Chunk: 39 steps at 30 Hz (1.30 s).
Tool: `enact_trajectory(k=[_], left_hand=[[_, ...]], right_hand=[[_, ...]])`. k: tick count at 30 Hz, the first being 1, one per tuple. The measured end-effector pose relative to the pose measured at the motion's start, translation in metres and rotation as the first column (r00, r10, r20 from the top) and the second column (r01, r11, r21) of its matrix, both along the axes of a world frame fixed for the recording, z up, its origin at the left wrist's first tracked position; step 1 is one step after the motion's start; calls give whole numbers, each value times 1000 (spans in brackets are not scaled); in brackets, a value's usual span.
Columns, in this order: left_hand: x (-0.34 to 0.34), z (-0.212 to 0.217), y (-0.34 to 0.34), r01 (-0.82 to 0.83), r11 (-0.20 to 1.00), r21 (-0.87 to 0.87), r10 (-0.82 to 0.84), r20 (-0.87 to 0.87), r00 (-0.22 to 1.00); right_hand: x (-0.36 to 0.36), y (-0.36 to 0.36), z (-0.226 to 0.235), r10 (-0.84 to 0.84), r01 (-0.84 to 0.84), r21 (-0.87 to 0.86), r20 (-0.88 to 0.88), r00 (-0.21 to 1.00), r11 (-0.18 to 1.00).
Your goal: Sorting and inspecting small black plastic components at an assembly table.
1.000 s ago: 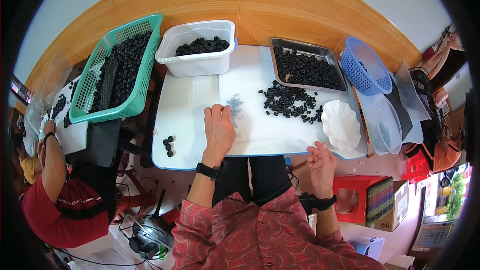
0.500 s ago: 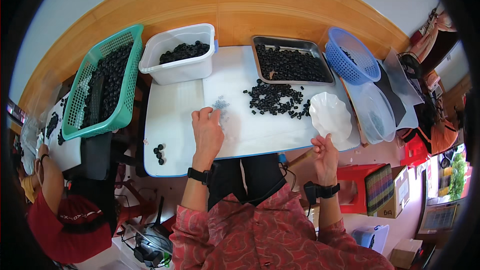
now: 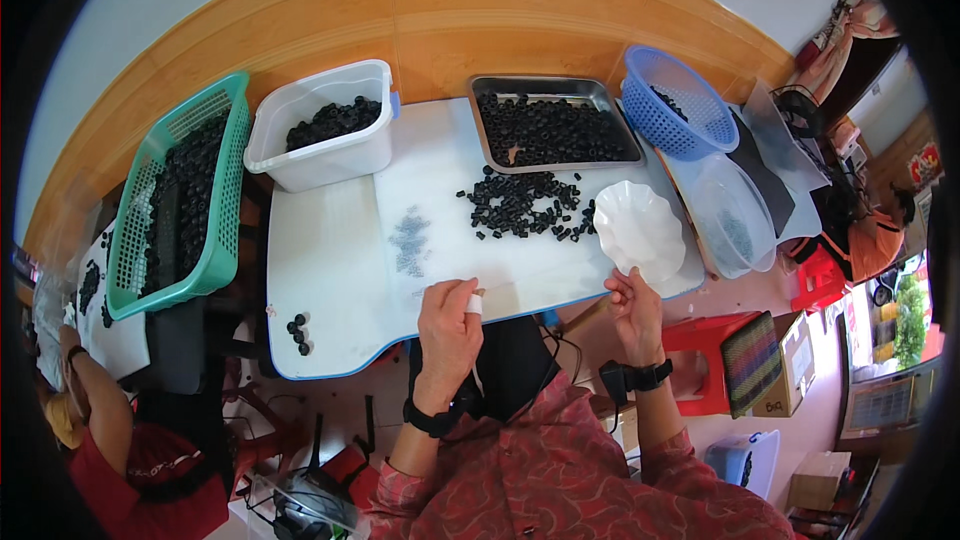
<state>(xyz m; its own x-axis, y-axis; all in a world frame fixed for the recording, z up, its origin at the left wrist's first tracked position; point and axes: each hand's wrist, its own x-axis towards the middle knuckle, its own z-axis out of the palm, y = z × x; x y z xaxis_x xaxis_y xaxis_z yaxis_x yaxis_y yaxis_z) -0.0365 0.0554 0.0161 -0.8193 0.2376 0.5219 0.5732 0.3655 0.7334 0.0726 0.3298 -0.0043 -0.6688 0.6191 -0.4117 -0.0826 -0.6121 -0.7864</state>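
Note:
My left hand (image 3: 450, 328) is at the table's front edge with its fingers curled in. Something small and white (image 3: 474, 303) shows at its fingers; I cannot tell if it is a finger wrapping or a held thing. My right hand (image 3: 636, 316) pinches the near rim of a white scalloped dish (image 3: 642, 230) at the table's right side. Beyond my left hand, a patch of tiny grey-blue pieces (image 3: 409, 242) lies spread on the white tabletop (image 3: 330, 270). A loose heap of small black cylindrical parts (image 3: 520, 205) lies left of the dish.
Along the back stand a green basket (image 3: 225, 215), a white tub (image 3: 320, 173), and a metal tray (image 3: 560, 166), all with black parts, and a blue basket (image 3: 685, 135). A clear container (image 3: 735, 205) sits at right. A few black pieces (image 3: 298, 334) lie front left. A co-worker (image 3: 150, 450) works at left.
My left hand has drawn back toward me and rightward, off the tiny grey-blue pieces, which now lie spread wider. My right hand stays on the dish rim. The whole view has shifted slightly.

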Motion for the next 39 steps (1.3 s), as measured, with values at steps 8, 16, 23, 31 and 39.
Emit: enact_trajectory(k=[8, 16, 23, 31, 39], left_hand=[[6, -20, 18, 110, 994, -13, -109, 79, 991], [0, -27, 30, 149, 988, -30, -145, 105, 984], [-10, -24, 46, 100, 995, -1, -100, 68, 993], [-30, -18, 72, 63, 994, -84, -58, 62, 996], [-73, -11, 100, 31, 982, -186, -42, -55, 998]], right_hand=[[-7, -6, 5, 93, -96, 60, 48, 995, 994], [-14, 2, 10, 65, -65, -48, -4, 998, 997], [-8, 12, -6, -107, 96, -82, -143, 984, 992], [-25, 6, -10, -176, 176, -21, -219, 960, 984], [-46, -21, -5, 16, -11, 537, -5, 1000, 844]])
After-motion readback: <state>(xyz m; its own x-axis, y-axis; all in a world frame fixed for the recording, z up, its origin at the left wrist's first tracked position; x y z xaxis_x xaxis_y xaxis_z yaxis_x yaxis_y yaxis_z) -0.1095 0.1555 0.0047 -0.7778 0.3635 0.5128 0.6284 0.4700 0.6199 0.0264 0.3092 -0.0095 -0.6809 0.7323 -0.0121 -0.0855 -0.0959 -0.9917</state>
